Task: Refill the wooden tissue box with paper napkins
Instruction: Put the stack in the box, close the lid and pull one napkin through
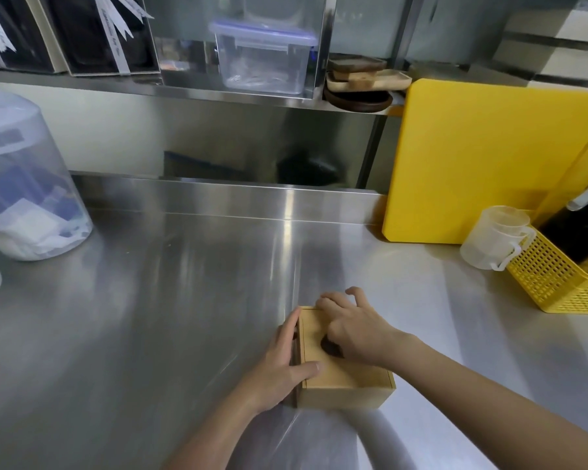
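Observation:
A light wooden tissue box (345,388) sits on the steel counter near the front, its lid on top with a dark oval opening partly hidden. My left hand (282,361) grips the box's left side, thumb lying across the lid's near edge. My right hand (352,325) rests on the lid, fingers spread toward its far edge, palm covering most of the oval hole. No paper napkins are visible in or beside the box.
A clear lidded plastic tub (24,184) with white and blue contents stands at far left. A yellow cutting board (482,161) leans at the back right, beside a translucent measuring cup (496,237) and a yellow mesh basket (557,276). A steel shelf (184,91) overhangs the backsplash.

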### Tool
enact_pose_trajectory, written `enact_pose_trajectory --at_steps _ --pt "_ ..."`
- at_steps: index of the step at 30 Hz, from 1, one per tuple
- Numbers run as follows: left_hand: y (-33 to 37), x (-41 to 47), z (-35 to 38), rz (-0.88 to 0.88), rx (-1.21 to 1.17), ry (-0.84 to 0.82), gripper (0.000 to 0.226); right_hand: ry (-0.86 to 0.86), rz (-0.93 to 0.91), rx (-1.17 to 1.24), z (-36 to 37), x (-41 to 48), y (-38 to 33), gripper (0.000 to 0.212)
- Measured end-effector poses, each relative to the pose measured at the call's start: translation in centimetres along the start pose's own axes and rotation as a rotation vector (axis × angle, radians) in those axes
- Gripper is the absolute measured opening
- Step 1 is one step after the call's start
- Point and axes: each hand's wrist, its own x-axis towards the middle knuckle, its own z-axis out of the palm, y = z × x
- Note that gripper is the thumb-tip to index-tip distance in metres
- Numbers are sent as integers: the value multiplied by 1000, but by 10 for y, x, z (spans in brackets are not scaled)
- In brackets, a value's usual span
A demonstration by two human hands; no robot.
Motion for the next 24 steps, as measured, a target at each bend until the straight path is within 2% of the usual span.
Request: enact_pose_trajectory --at_steps 7,11,16,24 --pt "1 3 -1 -15 32 -38 94 -5 -7 91 1 -6 9 25" --pt "0 4 0 -14 49 -41 92 -25 46 -59 6 -12 0 29" --pt "-2 5 1 -8 38 -38 92 -14 7 -143 5 -3 -4 20" --pt "0 4 0 -6 19 -32 93 56 -19 33 14 -2 11 21"
